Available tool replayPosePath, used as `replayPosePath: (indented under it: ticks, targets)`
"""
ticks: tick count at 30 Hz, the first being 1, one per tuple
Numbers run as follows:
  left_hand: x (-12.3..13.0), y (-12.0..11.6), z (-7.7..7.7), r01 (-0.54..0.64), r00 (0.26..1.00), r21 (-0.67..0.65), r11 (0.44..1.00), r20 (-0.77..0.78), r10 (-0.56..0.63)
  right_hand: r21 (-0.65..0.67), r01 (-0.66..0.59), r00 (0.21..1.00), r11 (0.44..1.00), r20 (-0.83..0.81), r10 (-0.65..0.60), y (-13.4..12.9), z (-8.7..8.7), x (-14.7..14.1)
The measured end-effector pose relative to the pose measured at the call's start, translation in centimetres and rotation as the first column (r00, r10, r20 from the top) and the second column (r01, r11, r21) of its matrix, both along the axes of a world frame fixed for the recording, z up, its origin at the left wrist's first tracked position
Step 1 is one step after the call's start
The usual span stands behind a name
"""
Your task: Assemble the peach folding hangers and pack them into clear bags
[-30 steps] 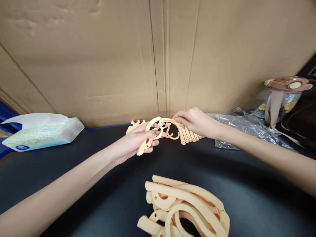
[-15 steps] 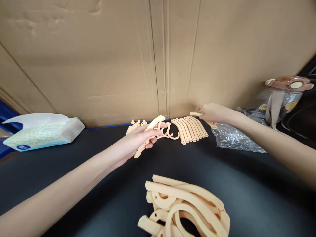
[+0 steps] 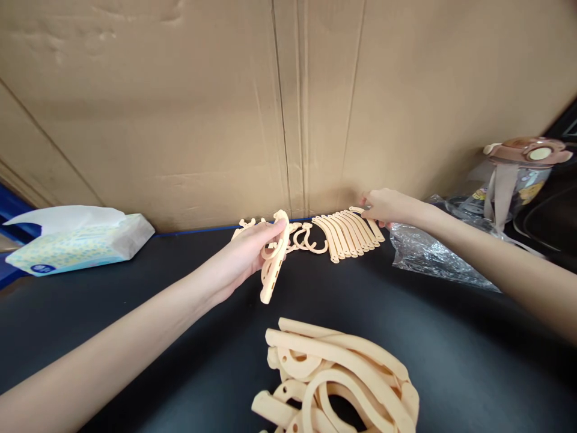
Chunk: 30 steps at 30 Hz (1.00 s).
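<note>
Cream plastic pieces, curved and partly folded together, hang from my left hand [image 3: 246, 255], its thumb pressed on their upper part; the held pieces [image 3: 274, 273] tilt over the dark table. At the back, my right hand [image 3: 383, 205] is at the right end of a row of slim curved cream bars [image 3: 347, 236]. Its fingertips touch the last bar [image 3: 374, 227]. Between the hands lie cream hooks [image 3: 311, 239]. More small hooked parts [image 3: 247, 223] sit behind my left hand, partly hidden.
A large pile of cream pieces [image 3: 360, 352] lies at the near edge of the black table [image 3: 189, 361]. A tissue pack [image 3: 85, 243] is at left. Crumpled clear plastic [image 3: 433, 255] and a bottle [image 3: 518, 180] are at right. Cardboard [image 3: 180, 108] stands behind.
My left hand has turned the held pieces more upright. The bar at my right hand has come down against the right end of the row.
</note>
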<state>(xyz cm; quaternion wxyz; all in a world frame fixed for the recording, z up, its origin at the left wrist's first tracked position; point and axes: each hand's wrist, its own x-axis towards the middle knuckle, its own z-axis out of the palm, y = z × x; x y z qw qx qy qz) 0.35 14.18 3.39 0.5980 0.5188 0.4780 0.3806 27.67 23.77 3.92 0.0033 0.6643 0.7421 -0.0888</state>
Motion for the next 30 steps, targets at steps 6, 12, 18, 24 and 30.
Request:
replayPosePath:
  ticks: [6, 12, 18, 24, 30]
  targets:
    - [0.0, -0.3, 0.3, -0.031, 0.994, 0.042, 0.999, -0.105, 0.035, -0.011, -0.001, 1.0, 1.0, -0.002, 0.001, 0.1, -0.1, 0.1]
    - [0.4, -0.4, 1.0, -0.021, 0.979, 0.078, 0.997, -0.199, 0.036, -0.079, -0.052, 0.997, 0.996, -0.054, 0.048, -0.2, 0.7, 0.0]
    - [2.2, 0.8, 1.8, -0.058, 0.981, 0.22, 0.974, -0.169, 0.097, 0.103, -0.378, 0.744, 0.92, -0.557, 0.368, -4.4, 1.9, -4.5]
    - [3.3, 1.1, 2.9, -0.028, 0.99, 0.383, 0.923, -0.118, 0.079, 0.312, -0.321, 0.502, 0.894, -0.744, 0.44, -6.8, 1.8, -6.9]
    - [1.8, 1.6, 3.3, 0.034, 0.947, 0.496, 0.867, -0.293, 0.131, 0.471, -0.212, 0.606, 0.856, -0.623, 0.494, -5.7, 2.9, -5.2]
